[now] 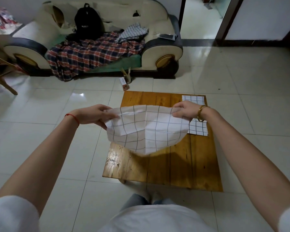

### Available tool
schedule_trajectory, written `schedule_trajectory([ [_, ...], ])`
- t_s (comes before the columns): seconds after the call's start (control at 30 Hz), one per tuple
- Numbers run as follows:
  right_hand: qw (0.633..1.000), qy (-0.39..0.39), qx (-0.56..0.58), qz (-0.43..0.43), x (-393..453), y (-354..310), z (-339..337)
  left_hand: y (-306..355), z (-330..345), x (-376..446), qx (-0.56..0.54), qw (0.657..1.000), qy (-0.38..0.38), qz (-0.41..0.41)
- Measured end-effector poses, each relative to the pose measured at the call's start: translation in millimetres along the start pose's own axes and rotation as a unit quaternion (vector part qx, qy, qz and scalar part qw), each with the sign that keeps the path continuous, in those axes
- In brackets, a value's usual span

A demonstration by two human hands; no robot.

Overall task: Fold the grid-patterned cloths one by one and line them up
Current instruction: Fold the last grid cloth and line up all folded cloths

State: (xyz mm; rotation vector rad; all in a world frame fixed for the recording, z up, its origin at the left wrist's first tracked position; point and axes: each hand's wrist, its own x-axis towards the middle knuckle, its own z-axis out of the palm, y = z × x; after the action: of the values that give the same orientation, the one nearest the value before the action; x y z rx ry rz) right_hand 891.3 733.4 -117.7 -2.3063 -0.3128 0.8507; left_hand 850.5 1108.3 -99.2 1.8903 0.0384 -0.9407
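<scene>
A white cloth with a grey grid (147, 129) hangs spread in the air above the low wooden table (174, 164). My left hand (95, 115) pinches its upper left corner and my right hand (182, 109) pinches its upper right corner. The cloth sags and billows toward me between them. Two folded grid cloths lie flat on the table's right side, one at the far corner (193, 99) and one nearer (198, 128), partly hidden behind my right wrist. More grid cloths (132, 32) lie in a loose pile on the sofa (161, 19).
The sofa stands against the far wall with a plaid blanket (90, 54) and a black backpack (88, 22) on it. A small cup and a card (126, 81) sit on the tiled floor before the table. A wooden chair leg (2, 77) shows at left.
</scene>
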Motion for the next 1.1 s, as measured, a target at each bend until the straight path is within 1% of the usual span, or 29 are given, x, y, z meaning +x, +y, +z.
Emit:
schedule_trajectory([
  [0.07,1.000,0.002,0.013,0.005,2,4,-4,2,-5,7,-0.009,1.000,0.024,0.018],
  [0.17,0.999,0.024,0.029,0.020,11,11,-8,3,-16,22,-0.038,0.997,0.055,0.029],
  [0.23,0.996,0.055,0.053,0.041,23,16,-11,1,-23,37,-0.051,0.996,0.069,0.033],
  [0.37,0.985,0.143,0.048,0.084,58,24,-12,-5,-36,79,-0.049,0.986,0.156,0.036],
  [0.43,0.976,0.183,0.058,0.100,80,29,-12,-13,-47,103,-0.036,0.980,0.191,0.040],
  [0.5,0.969,0.205,0.070,0.118,102,32,-9,-19,-57,125,-0.008,0.974,0.219,0.057],
  [0.6,0.957,0.238,0.089,0.140,132,38,-4,-28,-69,156,0.091,0.958,0.260,0.084],
  [0.7,0.946,0.269,0.110,0.146,159,47,4,-34,-75,186,0.121,0.952,0.264,0.094],
  [0.87,0.932,0.301,0.093,0.179,201,67,14,-50,-89,236,0.115,0.953,0.266,0.089],
  [0.97,0.919,0.316,0.107,0.208,221,82,22,-56,-91,260,0.109,0.955,0.262,0.091],
  [1.1,0.914,0.325,0.099,0.223,241,98,31,-71,-94,286,0.107,0.962,0.242,0.075],
])
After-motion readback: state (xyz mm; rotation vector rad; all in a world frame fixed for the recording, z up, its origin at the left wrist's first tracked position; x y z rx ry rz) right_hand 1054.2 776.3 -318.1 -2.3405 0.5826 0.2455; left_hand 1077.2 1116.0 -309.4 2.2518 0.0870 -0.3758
